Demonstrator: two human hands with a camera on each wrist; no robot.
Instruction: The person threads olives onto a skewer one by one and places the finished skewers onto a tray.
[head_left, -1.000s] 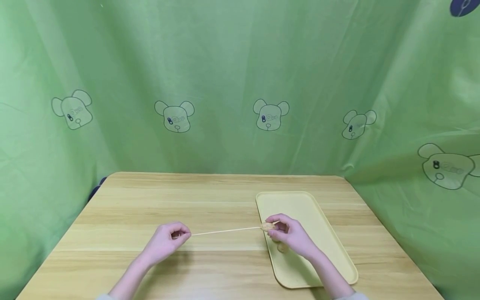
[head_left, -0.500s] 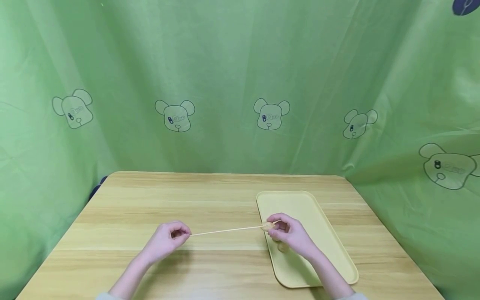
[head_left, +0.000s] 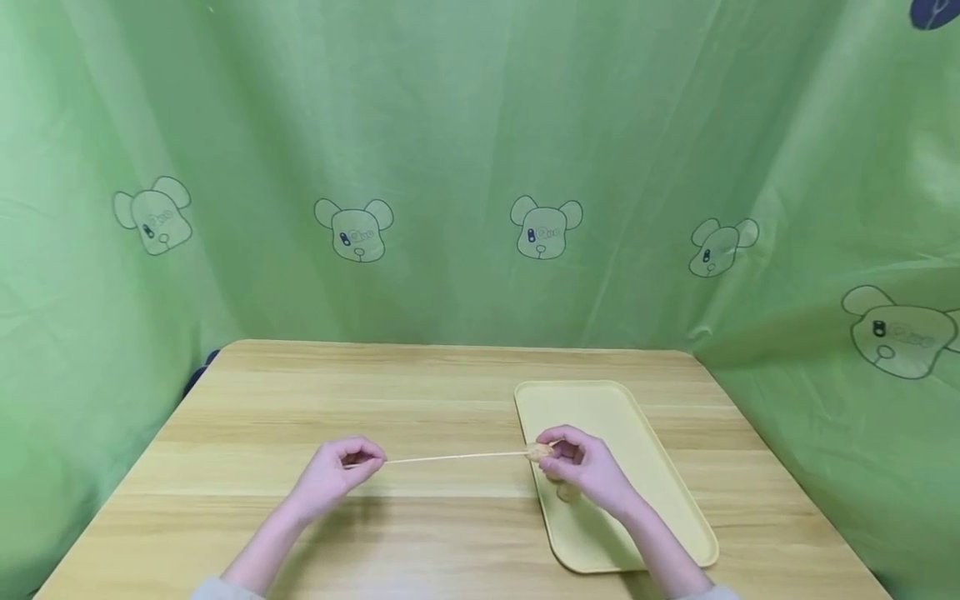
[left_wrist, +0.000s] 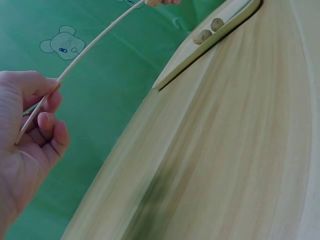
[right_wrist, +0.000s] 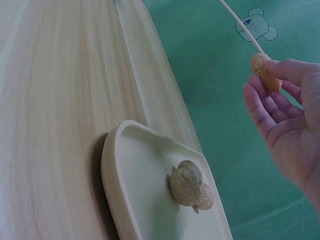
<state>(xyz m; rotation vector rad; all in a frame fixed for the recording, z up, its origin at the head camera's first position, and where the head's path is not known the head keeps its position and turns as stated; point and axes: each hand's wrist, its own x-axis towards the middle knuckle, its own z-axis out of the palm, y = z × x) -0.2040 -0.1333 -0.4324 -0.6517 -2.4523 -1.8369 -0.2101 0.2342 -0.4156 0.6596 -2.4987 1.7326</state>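
Note:
My left hand (head_left: 337, 471) pinches a thin wooden skewer (head_left: 457, 456) near one end, between thumb and index finger. In the left wrist view the skewer's near end (left_wrist: 30, 122) runs back into the palm. The skewer stretches nearly level toward the right hand (head_left: 588, 471). There, thumb and fingers grip a golden-brown, rough-skinned lump of food (right_wrist: 265, 73), and the skewer meets its end. This lump is held above the pale yellow tray (head_left: 637, 492). Several similar brown balls (right_wrist: 185, 185) lie in the tray, partly hidden by the right hand in the head view.
The tray stands on the right part of a light wood-grain table (head_left: 420, 375). Green curtains (head_left: 450, 125) printed with bear heads hang behind the table and along both sides. A dark object (head_left: 201, 371) shows past the table's left back edge.
The left hand has risen slightly, so the skewer lies more level. The right hand keeps its hold on the brown lump almost in place. The head view has shifted a little.

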